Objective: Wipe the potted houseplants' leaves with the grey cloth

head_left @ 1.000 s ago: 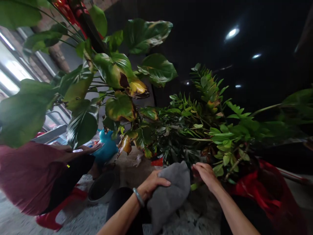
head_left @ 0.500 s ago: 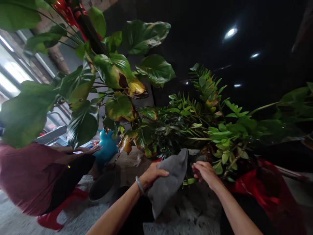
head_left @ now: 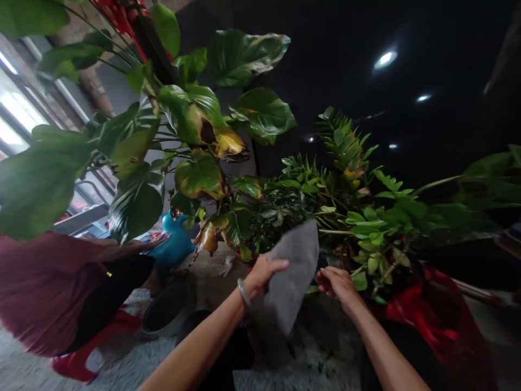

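Grey cloth (head_left: 291, 271): held in the air in front of the lower fronds of the ZZ plant (head_left: 345, 212), above the speckled floor (head_left: 309, 374). It hangs in a limp fold with one corner standing up against the leaves.

Handling, judged: soft, light, no stiffness. It drapes from wherever it is gripped and looks like a napped fabric, so slipping is unlikely. Best taken as a bunched fold near one edge, as it is now. The fronds look springy but the leaflets could snap, so they would want a light touch and support from behind.

Left hand (head_left: 264, 273): closed on the left edge of the cloth, thumb on top, fingers tucked under the fold. A bangle (head_left: 243, 292) sits on the wrist.

Right hand (head_left: 334, 281): just beside the cloth, at the low stems. Fingers are loosely curled and close together. Cannot tell whether they pinch a leaf or only touch it.

Around: big-leaved plant (head_left: 191, 114) with yellowing leaves at upper left, a red wrapped pot (head_left: 431, 320) at right, an empty black pot (head_left: 165, 307) on the floor, a teal object (head_left: 176, 244) behind it, and another person's maroon sleeve (head_left: 44, 293) at left.
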Demonstrator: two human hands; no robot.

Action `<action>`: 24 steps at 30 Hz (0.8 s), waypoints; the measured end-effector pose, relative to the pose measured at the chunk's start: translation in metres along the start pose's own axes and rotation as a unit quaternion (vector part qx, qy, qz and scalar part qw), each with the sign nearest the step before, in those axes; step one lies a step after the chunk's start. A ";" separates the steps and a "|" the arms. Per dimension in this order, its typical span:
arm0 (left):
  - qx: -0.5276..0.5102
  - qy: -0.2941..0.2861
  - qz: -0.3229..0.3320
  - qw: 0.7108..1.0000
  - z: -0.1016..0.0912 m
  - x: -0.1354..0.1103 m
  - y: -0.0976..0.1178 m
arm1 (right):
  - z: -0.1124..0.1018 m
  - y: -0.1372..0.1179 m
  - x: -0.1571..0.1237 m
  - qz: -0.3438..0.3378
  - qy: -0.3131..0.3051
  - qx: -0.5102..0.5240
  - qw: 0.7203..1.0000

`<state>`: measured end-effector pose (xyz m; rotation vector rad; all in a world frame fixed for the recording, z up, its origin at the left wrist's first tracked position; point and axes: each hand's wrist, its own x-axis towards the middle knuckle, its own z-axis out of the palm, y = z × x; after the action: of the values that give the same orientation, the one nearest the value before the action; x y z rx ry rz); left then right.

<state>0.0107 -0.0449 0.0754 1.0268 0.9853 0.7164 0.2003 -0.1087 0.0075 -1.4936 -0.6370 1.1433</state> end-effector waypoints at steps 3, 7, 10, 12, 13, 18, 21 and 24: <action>0.021 -0.081 -0.095 0.992 -0.019 -0.023 -0.015 | -0.001 0.002 -0.001 -0.003 -0.017 0.009 1.000; -0.033 -0.075 -0.020 0.996 -0.026 -0.023 0.036 | 0.000 -0.002 -0.003 -0.030 -0.024 0.038 0.999; -0.096 -0.021 0.082 0.992 -0.010 -0.001 0.072 | 0.002 -0.007 -0.003 -0.056 -0.017 0.061 0.996; -0.121 0.007 0.092 0.988 0.001 0.013 0.070 | 0.003 -0.009 -0.003 -0.065 -0.011 0.070 0.995; -0.114 0.011 0.073 0.991 0.004 0.016 0.061 | 0.003 -0.009 -0.002 -0.067 -0.005 0.071 0.995; 0.047 -0.069 -0.087 0.993 -0.019 -0.010 0.001 | 0.001 -0.006 -0.001 -0.052 0.024 0.055 0.997; 0.084 -0.128 -0.084 0.985 -0.046 -0.037 0.013 | 0.000 -0.005 -0.003 -0.052 0.021 0.046 0.997; 0.003 -0.076 0.043 0.996 -0.060 -0.042 0.058 | 0.002 -0.007 -0.004 -0.058 0.025 0.046 0.997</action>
<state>-0.0636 -0.0380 0.1314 1.1182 0.8152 0.6955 0.1984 -0.1095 0.0154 -1.3834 -0.6207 1.0301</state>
